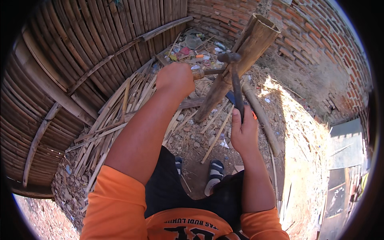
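Note:
My left hand [176,78] is closed round the wooden handle [198,73] of a tool with a narrow dark metal shank [214,71]. That shank reaches across to the side of a thick, hollow bamboo trunk [256,45], which stands tilted with its open end up; the tool's tip is hidden. In my right hand [245,130] is a hammer [237,90], gripped low on its dark handle. Its metal head is up in front of the trunk, and I cannot tell whether it touches. A blue piece shows partly behind the hammer handle.
Split bamboo strips [110,114] lie heaped to the left, beside a bamboo slat wall [80,48]. Litter [194,42] covers the ground behind the trunk. A brick wall [308,44] rises at the back right. One round pole [262,118] lies right of my right hand.

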Available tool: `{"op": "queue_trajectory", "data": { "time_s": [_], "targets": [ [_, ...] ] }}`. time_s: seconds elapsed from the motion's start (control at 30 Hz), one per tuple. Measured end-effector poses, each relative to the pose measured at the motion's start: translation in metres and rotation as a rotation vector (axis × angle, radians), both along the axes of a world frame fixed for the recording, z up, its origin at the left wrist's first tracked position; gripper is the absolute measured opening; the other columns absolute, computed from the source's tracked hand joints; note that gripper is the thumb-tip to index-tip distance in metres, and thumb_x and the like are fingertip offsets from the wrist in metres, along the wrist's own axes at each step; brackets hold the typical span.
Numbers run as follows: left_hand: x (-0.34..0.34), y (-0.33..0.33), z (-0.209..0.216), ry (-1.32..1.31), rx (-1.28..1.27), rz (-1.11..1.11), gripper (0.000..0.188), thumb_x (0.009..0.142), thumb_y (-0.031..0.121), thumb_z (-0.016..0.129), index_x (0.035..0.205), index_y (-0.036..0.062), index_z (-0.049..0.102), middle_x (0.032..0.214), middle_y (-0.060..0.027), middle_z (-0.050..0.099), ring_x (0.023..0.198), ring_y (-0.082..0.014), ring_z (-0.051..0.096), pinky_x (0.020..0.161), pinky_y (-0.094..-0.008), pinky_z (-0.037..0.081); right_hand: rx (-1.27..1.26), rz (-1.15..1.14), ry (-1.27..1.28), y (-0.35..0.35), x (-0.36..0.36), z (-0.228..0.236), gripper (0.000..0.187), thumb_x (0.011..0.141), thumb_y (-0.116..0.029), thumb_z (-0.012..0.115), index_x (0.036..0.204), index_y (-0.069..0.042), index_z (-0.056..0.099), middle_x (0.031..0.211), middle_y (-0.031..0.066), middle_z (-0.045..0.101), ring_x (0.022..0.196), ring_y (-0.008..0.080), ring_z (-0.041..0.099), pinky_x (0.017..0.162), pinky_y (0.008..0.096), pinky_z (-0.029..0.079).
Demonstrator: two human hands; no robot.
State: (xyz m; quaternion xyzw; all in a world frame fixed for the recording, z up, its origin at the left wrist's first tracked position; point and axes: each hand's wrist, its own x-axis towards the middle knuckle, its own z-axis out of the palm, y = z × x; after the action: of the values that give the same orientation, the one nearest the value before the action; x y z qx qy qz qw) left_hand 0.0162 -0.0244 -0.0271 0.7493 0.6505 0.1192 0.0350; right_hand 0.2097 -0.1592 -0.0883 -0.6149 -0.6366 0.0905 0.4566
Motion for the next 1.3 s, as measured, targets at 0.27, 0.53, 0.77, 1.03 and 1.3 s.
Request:
{"op": "queue_trajectory", "data": {
  "time_s": [0.27, 0.53, 0.77, 1.03, 1.3],
  "targets": [
    [-0.006, -0.001, -0.004, 0.009, -0.037, 0.009, 0.025, 0.084, 0.018, 0.073, 0.105, 0.0077, 0.078, 0.107, -0.0143, 0.076, 0.1, -0.0311, 0.074, 0.085, -0.0421, 0.06, 0.084, 0.062, 0.25, -0.008, 0.005, 0.027, 0.035, 0.107, -0.035, 0.054, 0.108, -0.001, 0.06, 0.071, 0.0095, 0.06, 0.065, 0.0197, 0.059, 0.062, 0.0349, 0.046],
    [-0.013, 0.0, -0.011, -0.021, -0.079, 0.01, 0.034, 0.081, 0.021, 0.072, 0.113, 0.0087, 0.075, 0.108, -0.0164, 0.074, 0.102, -0.0347, 0.072, 0.088, -0.0465, 0.058, -0.076, 0.082, 0.208, -0.014, 0.001, 0.031, 0.034, 0.107, -0.034, 0.054, 0.106, -0.001, 0.061, 0.069, 0.0061, 0.057, 0.062, 0.0161, 0.06, 0.058, 0.0333, 0.046],
    [-0.007, -0.002, -0.01, -0.029, -0.057, 0.007, 0.028, 0.082, 0.019, 0.073, 0.107, 0.0078, 0.077, 0.106, -0.0158, 0.075, 0.1, -0.0339, 0.073, 0.086, -0.0447, 0.06, -0.127, 0.027, -0.006, 0.008, 0.009, -0.025, 0.032, 0.107, -0.033, 0.055, 0.103, -0.002, 0.06, 0.067, 0.0069, 0.059, 0.062, 0.018, 0.062, 0.057, 0.0342, 0.045],
    [-0.008, 0.002, -0.014, -0.003, -0.036, 0.022, 0.025, 0.082, 0.019, 0.073, 0.105, 0.0072, 0.078, 0.108, -0.0161, 0.075, 0.101, -0.0333, 0.074, 0.087, -0.043, 0.06, 0.147, 0.004, 0.042, -0.006, 0.002, 0.008, 0.029, 0.106, -0.03, 0.054, 0.11, -0.002, 0.059, 0.069, 0.0099, 0.062, 0.062, 0.0212, 0.066, 0.057, 0.035, 0.048],
    [-0.004, 0.0, -0.008, 0.004, -0.03, 0.019, 0.026, 0.083, 0.018, 0.072, 0.106, 0.0075, 0.078, 0.108, -0.0155, 0.076, 0.1, -0.0337, 0.074, 0.087, -0.0432, 0.06, 0.049, 0.052, 0.103, -0.01, -0.005, 0.039, 0.03, 0.105, -0.028, 0.057, 0.112, 0.001, 0.059, 0.07, 0.0162, 0.062, 0.063, 0.0315, 0.064, 0.059, 0.0374, 0.047]
  ]
}}
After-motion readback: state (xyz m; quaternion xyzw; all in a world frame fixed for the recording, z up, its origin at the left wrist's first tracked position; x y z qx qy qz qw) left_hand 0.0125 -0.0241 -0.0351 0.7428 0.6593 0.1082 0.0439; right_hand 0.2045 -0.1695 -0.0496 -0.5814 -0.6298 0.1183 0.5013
